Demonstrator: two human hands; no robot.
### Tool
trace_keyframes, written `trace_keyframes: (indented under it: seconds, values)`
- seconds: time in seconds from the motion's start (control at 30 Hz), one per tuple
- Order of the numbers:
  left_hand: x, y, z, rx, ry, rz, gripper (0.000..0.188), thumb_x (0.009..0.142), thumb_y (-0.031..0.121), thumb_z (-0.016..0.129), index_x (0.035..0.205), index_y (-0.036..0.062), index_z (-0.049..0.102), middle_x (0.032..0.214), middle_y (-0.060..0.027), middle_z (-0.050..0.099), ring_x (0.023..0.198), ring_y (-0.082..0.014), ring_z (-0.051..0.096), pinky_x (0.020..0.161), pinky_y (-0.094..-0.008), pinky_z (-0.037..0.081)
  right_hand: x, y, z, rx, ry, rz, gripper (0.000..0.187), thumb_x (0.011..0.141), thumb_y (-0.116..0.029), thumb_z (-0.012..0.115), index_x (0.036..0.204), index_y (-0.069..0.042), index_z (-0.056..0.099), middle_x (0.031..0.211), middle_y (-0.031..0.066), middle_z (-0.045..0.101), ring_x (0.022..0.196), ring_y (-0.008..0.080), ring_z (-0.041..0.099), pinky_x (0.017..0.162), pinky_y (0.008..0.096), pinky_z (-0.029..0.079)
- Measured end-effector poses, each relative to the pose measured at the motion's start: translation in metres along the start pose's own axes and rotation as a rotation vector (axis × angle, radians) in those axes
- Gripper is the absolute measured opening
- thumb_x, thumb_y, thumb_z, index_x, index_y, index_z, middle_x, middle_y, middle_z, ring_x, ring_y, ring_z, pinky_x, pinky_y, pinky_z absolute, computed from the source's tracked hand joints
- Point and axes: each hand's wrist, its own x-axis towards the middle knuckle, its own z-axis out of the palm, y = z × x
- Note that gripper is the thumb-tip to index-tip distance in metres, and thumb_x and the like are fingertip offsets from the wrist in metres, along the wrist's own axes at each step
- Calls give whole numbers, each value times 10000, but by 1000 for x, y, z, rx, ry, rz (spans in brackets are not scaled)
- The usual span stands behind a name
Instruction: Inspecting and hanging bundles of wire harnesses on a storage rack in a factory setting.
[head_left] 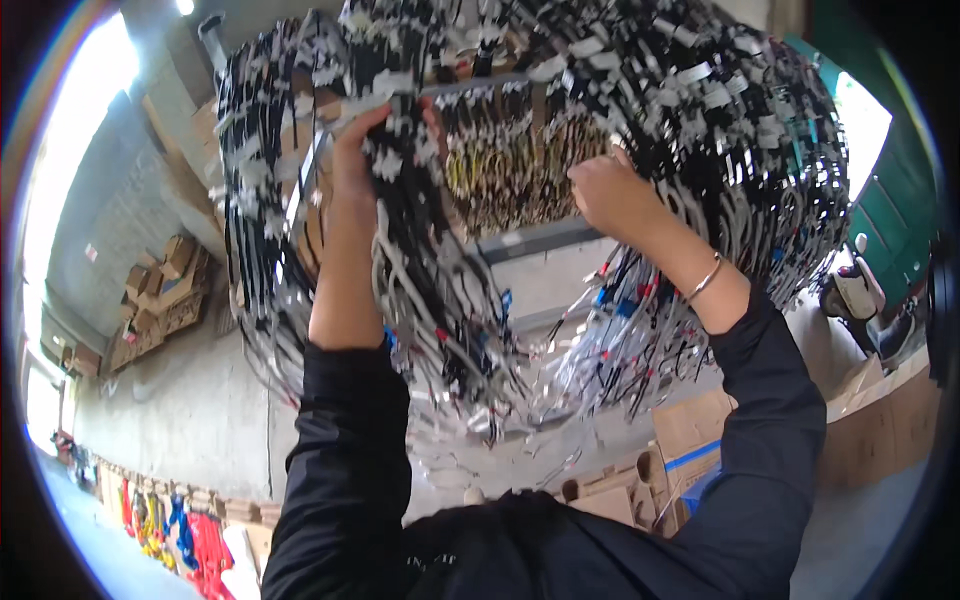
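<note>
A dense mass of black and grey wire harnesses [730, 130] with white connectors hangs in front of me. My left hand [355, 150] is raised and wrapped round a bundle of wire harnesses [400, 185], its fingertips showing on the far side. Loose grey ends of that bundle dangle below, some with red and blue parts. My right hand [612, 195], with a bracelet [706, 276] on the wrist, is closed at the inner edge of the right-hand harnesses. Whatever its fingers pinch is too small to make out.
Between the hanging bundles runs a grey metal bar [540, 240], with rows of yellowish cables [500, 165] behind it. Cartons [165, 275] are stacked at left. Cardboard [690, 435] lies at lower right, near a scooter [858, 290]. Coloured cable bundles [207, 550] hang at lower left.
</note>
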Motion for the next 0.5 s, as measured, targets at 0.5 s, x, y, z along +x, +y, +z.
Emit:
trace_keyframes:
  seconds: [0.5]
  values:
    - [-72,16,21,690,697,272,462,838,308,706,1161,-1,588,971,-92,677,894,-205,654,763,-319,523,-62,-165,43,765,825,41,363,880,43,518,1240,2,542,1127,187,580,991,354,577,853,381,470]
